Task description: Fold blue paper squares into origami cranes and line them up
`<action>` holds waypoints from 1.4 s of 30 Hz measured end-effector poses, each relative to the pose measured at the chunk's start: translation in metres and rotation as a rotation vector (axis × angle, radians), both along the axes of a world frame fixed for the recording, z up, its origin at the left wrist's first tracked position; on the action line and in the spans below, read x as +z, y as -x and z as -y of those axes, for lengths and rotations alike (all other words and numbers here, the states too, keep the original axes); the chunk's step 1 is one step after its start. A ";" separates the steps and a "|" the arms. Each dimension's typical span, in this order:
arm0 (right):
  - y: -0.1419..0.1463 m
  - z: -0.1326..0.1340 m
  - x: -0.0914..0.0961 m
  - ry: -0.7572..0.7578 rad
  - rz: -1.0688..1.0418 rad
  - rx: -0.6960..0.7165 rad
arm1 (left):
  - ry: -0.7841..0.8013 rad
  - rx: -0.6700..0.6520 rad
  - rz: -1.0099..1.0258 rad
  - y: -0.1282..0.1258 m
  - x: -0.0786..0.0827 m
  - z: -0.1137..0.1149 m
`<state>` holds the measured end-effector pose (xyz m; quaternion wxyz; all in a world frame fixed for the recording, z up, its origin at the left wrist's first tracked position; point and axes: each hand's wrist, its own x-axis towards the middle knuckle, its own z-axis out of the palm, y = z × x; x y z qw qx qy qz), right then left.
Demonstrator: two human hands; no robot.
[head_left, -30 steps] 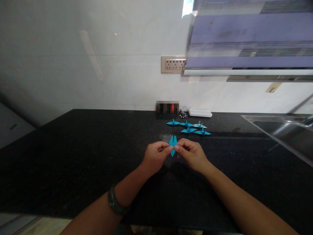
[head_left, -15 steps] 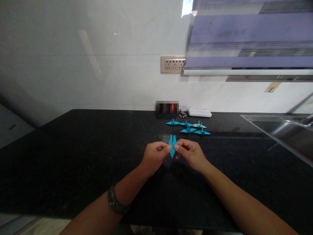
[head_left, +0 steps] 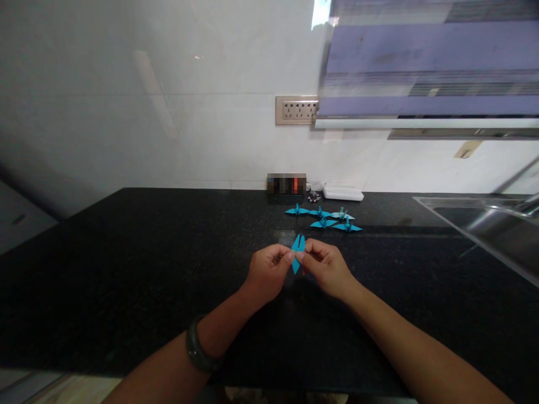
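A blue folded paper (head_left: 298, 243), diamond-shaped with a slit down its upper half, is held up over the dark countertop (head_left: 168, 252). My left hand (head_left: 269, 269) pinches its left edge between thumb and fingers. From the other side my right hand (head_left: 328, 266) grips it too, its thumb pressed across the paper's middle. Just beyond my hands stand several folded paper cranes (head_left: 323, 223) in two close rows; most are blue, and one paler crane (head_left: 343, 214) sits at the right end of the back row.
Against the wall lie a blurred-out dark box (head_left: 286, 184), a small beaded item (head_left: 314, 197) and a white flat object (head_left: 343, 193). A metal sink (head_left: 484, 235) is set into the counter at right. A socket panel (head_left: 297, 110) and a purple blind (head_left: 421, 50) are above.
The blue folded paper has tilted slightly, its slit end leaning right. My right thumb has shifted left across it. The cranes have stayed in place.
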<state>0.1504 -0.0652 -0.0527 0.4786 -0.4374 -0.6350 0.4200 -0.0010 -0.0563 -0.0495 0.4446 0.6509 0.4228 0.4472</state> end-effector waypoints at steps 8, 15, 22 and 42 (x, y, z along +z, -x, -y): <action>0.000 0.001 0.004 0.016 -0.033 0.017 | 0.078 -0.018 0.127 0.001 0.002 -0.002; -0.001 0.001 0.005 0.052 -0.077 0.043 | 0.139 -0.072 0.171 0.000 0.003 0.000; -0.006 -0.002 0.002 -0.052 0.054 -0.005 | 0.133 -0.120 0.144 0.000 -0.001 -0.005; -0.001 0.004 -0.001 -0.128 0.061 -0.068 | 0.247 -0.124 0.297 0.003 0.009 -0.004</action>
